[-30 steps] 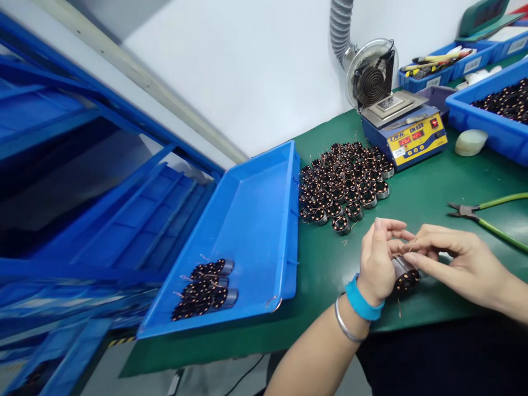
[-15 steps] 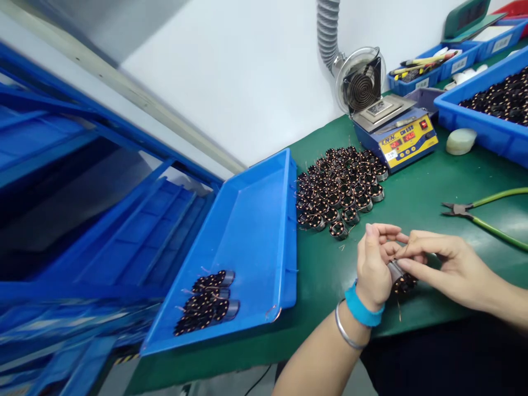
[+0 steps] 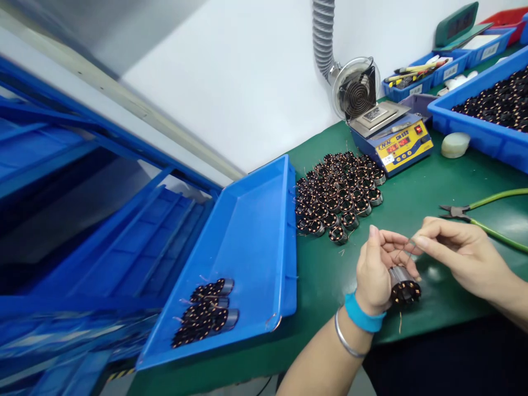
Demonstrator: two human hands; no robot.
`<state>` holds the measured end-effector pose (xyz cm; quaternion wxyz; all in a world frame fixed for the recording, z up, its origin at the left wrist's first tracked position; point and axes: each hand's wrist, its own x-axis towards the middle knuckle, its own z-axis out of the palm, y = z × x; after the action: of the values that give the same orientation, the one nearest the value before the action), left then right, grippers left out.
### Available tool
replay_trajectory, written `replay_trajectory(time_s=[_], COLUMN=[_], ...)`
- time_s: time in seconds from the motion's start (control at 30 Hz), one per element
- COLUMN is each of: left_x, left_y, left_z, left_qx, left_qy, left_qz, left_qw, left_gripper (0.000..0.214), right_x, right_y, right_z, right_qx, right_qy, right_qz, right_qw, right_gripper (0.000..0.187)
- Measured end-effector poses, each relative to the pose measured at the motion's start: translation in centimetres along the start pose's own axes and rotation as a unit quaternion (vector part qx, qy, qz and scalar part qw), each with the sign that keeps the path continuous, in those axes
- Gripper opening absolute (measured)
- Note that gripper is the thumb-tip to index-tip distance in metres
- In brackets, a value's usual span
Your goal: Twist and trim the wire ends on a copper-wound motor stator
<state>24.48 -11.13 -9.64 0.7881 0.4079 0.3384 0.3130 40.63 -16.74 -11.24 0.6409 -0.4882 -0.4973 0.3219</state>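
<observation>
Left hand [image 3: 373,272] stands on edge, thumb high, fingers wrapped round a wound coil [image 3: 403,287], held just over the green tabletop [image 3: 416,192] near its front edge. Right hand [image 3: 462,254] reaches in from the right, thumb and forefinger pinched on a thin copper wire [image 3: 406,246] rising off that coil. Blue band [image 3: 363,313] and metal bangle [image 3: 344,330] on the left wrist. The palm hides the coil's back half, and the right forearm runs out of frame. Behind sit a heap of coils [image 3: 338,190] and a solder pot [image 3: 394,142] with a yellow panel: its red digits glow, but the lettering is too blurred to read. Green-handled cutters [image 3: 456,210] lie just beyond the right hand.
</observation>
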Motion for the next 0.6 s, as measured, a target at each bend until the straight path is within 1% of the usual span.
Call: replay_trajectory(time_s=[0.13, 0.17, 0.23, 0.3, 0.37, 0.43, 0.5, 0.6], left_x=[0.4, 0.5, 0.6, 0.6, 0.7, 0.8, 0.8, 0.9], left_y=[0.3, 0.4, 0.6, 0.7, 0.9, 0.9, 0.9, 0.7], left_z=[0.0, 0.0, 0.0, 0.1, 0.1, 0.0, -0.1, -0.4], left_qx=[-0.041, -0.05, -0.072, -0.09, -0.098, -0.097, -0.092, -0.076], left_qy=[0.015, 0.02, 0.026, 0.028, 0.027, 0.026, 0.019, -0.007], left_qz=[-0.04, -0.047, -0.058, -0.065, -0.069, -0.074, -0.08, -0.081], left_qw=[0.998, 0.997, 0.995, 0.993, 0.992, 0.992, 0.992, 0.994], left_gripper=[0.078, 0.08, 0.083, 0.087, 0.088, 0.087, 0.086, 0.082], right_x=[0.7, 0.8, 0.8, 0.5, 0.1, 0.0, 0.3, 1.3], right_y=[0.9, 1.2, 1.5, 1.6, 1.6, 1.4, 1.2, 0.5], right_z=[-1.4, -1.9, -2.5, -2.9, -2.9, -2.8, -2.8, -2.9], right_qx=[0.009, 0.008, 0.004, -0.002, -0.019, -0.052, -0.094, -0.134], right_qy=[0.12, 0.136, 0.137, 0.103, 0.055, 0.004, -0.044, -0.081], right_qz=[0.014, 0.017, 0.029, 0.043, 0.037, -0.001, -0.049, -0.084], right_qw=[0.993, 0.991, 0.99, 0.994, 0.998, 0.999, 0.993, 0.984], right_gripper=[0.055, 0.055, 0.055, 0.055, 0.055, 0.051, 0.046, 0.045])
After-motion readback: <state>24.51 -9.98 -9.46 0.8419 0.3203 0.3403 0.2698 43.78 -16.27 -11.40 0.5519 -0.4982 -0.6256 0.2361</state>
